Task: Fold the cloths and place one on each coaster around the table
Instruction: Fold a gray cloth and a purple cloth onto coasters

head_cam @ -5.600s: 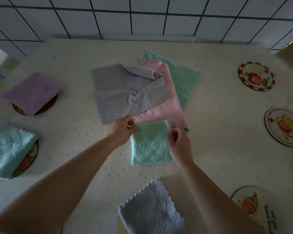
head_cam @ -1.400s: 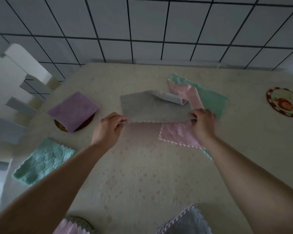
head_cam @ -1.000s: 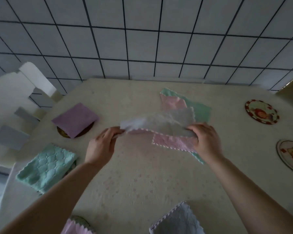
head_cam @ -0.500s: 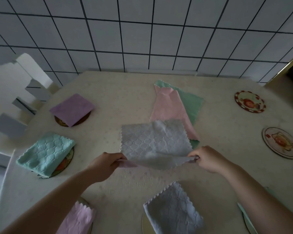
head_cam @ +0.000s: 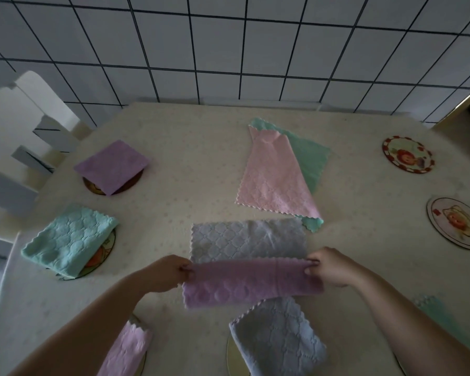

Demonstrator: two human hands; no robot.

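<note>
On the desk [head_cam: 206,164] near its front edge, the left hand [head_cam: 164,273] and right hand [head_cam: 329,270] each pinch a corner of the grey cloth [head_cam: 248,241], folding its lilac underside over toward the far edge. Behind it lie a pink cloth [head_cam: 272,180] over a green cloth [head_cam: 311,158]. 2 bare coasters [head_cam: 406,154] sit at right.

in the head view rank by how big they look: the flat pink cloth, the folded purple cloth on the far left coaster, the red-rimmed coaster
1. Flat pink cloth, clearly the largest.
2. Folded purple cloth on the far left coaster.
3. Red-rimmed coaster, the smallest.
All three lie about equally far from the camera, so nearness hardly skews the ranking.
</note>
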